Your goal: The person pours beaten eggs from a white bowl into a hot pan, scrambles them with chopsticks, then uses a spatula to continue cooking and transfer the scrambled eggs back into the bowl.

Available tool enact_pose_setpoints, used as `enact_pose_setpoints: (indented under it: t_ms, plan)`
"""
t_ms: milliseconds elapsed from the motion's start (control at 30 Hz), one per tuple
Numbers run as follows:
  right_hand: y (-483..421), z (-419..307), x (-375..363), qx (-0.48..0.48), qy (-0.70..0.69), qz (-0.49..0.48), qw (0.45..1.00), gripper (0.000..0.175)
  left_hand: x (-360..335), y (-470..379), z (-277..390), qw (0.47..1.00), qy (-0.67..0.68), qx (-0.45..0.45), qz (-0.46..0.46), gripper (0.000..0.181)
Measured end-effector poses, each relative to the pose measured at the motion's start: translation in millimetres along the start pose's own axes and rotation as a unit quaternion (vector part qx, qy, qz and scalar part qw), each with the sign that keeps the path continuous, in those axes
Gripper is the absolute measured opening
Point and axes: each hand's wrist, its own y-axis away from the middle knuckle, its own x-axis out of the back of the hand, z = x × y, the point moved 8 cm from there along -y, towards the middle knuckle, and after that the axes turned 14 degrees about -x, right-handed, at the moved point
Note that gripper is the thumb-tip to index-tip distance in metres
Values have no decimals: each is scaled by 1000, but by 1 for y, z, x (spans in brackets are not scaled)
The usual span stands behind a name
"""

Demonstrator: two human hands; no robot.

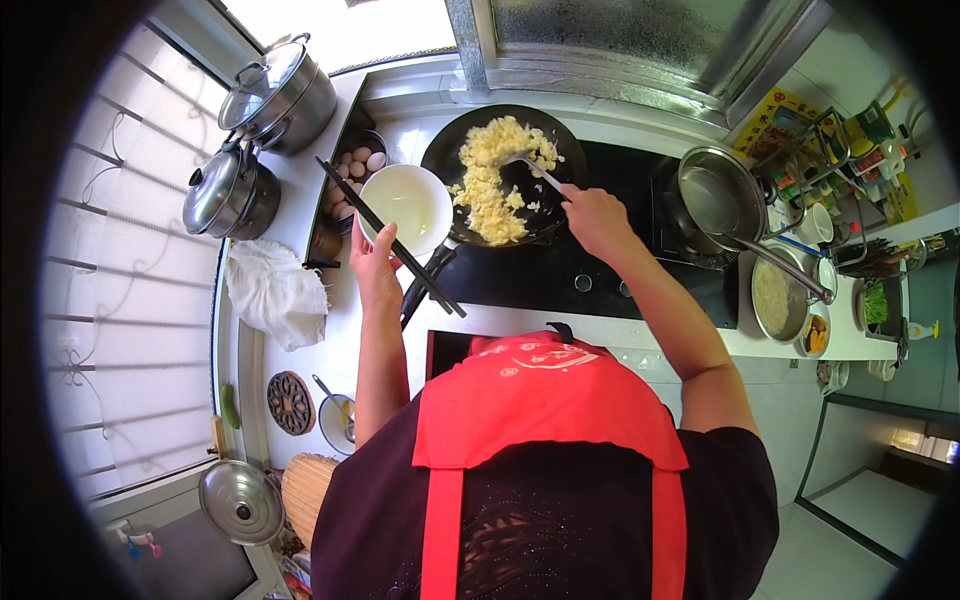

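A white bowl [407,209] with traces of pale liquid is held in my left hand [377,274], close to the wok's left rim. Dark chopsticks [390,236] lie across the same hand under my thumb. My right hand [598,221] grips the handle of a metal spatula [541,172], whose blade touches the food. In the black wok [555,135], crumbled yellow scrambled egg [487,180] is spread over the middle and left. The wok stands on the left of the black cooktop [525,281], its black handle [427,281] pointing toward me.
Eggs [361,155] fill a container left of the wok. Steel pots [296,97] and a white cloth [277,292] lie farther left. At right are a steel pan [720,199] with a ladle [784,262], a bowl of pale food [778,296] and a condiment rack [840,169].
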Motion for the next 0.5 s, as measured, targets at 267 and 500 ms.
enact_pose_setpoints:
  t_ms: [267, 500]
  plan:
    - [26, -10, -16, 54, -33, -65, 996, 27, 15, 9, 1, 999, 30, 9, 23, 64]
    - [65, 14, 87, 6, 21, -139, 990, 28, 23, 13, 7, 999, 37, -10, 39, 64]
